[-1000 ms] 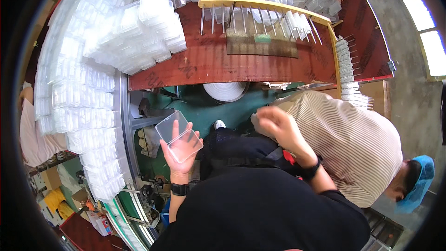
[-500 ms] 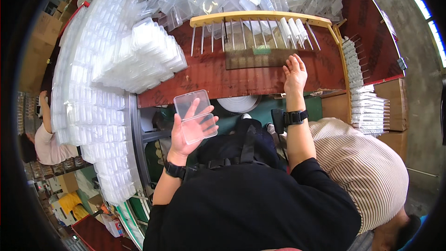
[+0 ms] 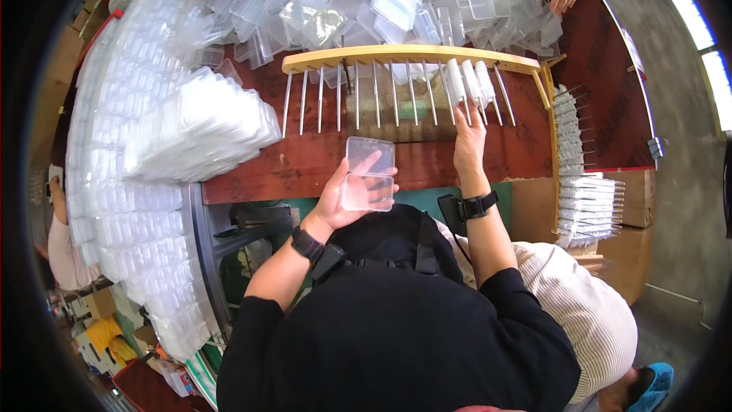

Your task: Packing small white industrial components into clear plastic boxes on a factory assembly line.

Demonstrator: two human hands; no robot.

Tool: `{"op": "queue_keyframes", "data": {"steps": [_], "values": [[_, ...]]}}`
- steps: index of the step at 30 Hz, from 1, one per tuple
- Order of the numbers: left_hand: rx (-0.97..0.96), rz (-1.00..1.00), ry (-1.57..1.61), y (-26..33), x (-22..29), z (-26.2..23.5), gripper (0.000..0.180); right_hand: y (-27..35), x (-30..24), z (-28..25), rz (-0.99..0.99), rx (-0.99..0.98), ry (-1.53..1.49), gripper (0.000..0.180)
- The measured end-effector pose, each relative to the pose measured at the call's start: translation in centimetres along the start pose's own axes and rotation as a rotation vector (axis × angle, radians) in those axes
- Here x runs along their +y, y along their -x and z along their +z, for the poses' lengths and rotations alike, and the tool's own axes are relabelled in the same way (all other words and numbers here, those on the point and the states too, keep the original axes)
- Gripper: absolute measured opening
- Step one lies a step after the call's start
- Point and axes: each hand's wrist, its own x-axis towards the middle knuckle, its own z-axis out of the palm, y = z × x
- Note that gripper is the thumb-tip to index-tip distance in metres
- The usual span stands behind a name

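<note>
While the left hand [image 3: 341, 197] sits palm up with fingers spread, it's holding a clear hinged box [image 3: 369, 173], lid flipped open, on the wearer's side of the wooden rack [image 3: 412, 53]. Right hand [image 3: 470, 141] has its fingers up by the lower ends of the white rolls [image 3: 470, 82] on that rack; can't tell if they're pinching. Loose clear boxes [image 3: 328, 8] heap up beyond the rack. Dark printing [image 3: 614, 126] marks the red tabletop [image 3: 606, 76] right of the rack, too faint to read.
</note>
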Motion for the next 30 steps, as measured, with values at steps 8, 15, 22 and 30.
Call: {"op": "queue_keyframes", "data": {"steps": [8,15,22,30], "values": [[-0.111,-0.093,0.068,-8.5,0.7,0.0,0.064,-0.5,-1.5,0.5,0.007,-0.012,0.007,0.044],[-0.127,-0.065,0.156,-11.5,0.6,1.1,0.064,-0.9,-1.2,0.3,0.137,0.005,-0.051,0.036],[-0.055,-0.037,0.164,-13.1,0.4,1.1,0.064,-1.4,-0.4,-0.3,0.232,-0.119,-0.101,0.032],[-0.023,-0.013,0.167,-13.8,0.2,1.9,0.061,-1.6,-1.0,-0.5,0.23,-0.209,-0.156,0.031]]}}
